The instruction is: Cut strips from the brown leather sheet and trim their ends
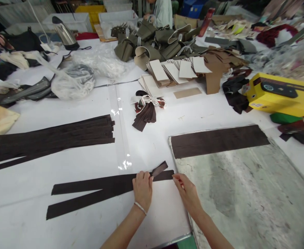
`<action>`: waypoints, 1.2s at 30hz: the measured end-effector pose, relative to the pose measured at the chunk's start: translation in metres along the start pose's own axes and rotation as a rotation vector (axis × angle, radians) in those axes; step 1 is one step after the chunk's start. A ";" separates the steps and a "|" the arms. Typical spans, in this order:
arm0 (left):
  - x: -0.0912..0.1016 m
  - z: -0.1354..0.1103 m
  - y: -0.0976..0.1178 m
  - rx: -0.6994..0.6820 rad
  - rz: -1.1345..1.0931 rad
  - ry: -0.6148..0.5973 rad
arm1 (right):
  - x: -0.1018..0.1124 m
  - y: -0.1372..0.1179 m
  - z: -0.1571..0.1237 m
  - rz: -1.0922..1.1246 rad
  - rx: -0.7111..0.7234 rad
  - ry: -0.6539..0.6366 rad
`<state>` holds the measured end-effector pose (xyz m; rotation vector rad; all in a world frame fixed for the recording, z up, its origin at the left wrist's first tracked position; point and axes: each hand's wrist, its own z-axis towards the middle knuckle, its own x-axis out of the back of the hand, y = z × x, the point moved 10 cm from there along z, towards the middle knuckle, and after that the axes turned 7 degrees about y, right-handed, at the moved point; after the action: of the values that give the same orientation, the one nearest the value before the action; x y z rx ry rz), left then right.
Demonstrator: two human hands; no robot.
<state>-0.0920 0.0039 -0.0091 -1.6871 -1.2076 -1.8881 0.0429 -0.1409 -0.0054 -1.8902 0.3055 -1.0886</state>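
Note:
Two long dark brown strips lie crossed in a narrow V on the white table. My left hand is closed over them near their right ends, its thumb and fingers pinching a strip whose tip slants up to the right. At the right end of the lower strip, my right hand pinches the corner with thumb and forefinger. Off to the left lies a wide pile of similar brown strips. On the grey board to the right, brown strips lie side by side along the top edge.
A tied brown fabric bundle sits mid-table. Behind it are stacked white and tan pieces and a heap of olive pieces. A yellow box stands at right, a metal kettle at back left. Another person is at the far side.

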 end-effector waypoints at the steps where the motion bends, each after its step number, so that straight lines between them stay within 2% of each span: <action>1: 0.000 0.000 0.000 0.002 -0.003 0.000 | -0.002 0.000 0.001 0.007 -0.008 -0.001; 9: 0.004 0.000 0.002 -0.005 -0.077 -0.020 | -0.008 -0.001 0.010 0.004 -0.045 0.003; 16: 0.004 0.002 -0.009 0.078 -0.213 -0.034 | -0.012 -0.012 0.020 0.091 -0.065 0.069; 20: 0.006 0.001 -0.015 0.120 -0.290 -0.042 | -0.024 -0.025 0.024 0.203 -0.132 0.020; 26: 0.008 -0.002 -0.020 0.152 -0.376 -0.053 | -0.035 -0.053 0.029 0.173 -0.117 -0.036; 32: 0.004 -0.002 -0.023 0.168 -0.432 -0.070 | -0.062 -0.045 0.031 0.295 -0.201 -0.163; 34: 0.005 -0.001 -0.025 0.182 -0.446 -0.069 | -0.061 -0.047 0.030 0.309 -0.190 -0.151; 36: 0.006 -0.001 -0.026 0.193 -0.464 -0.066 | -0.055 -0.058 0.027 0.285 -0.117 -0.121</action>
<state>-0.1130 0.0205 -0.0131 -1.4665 -1.8716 -1.8883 0.0203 -0.0604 0.0043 -1.9350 0.5601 -0.7765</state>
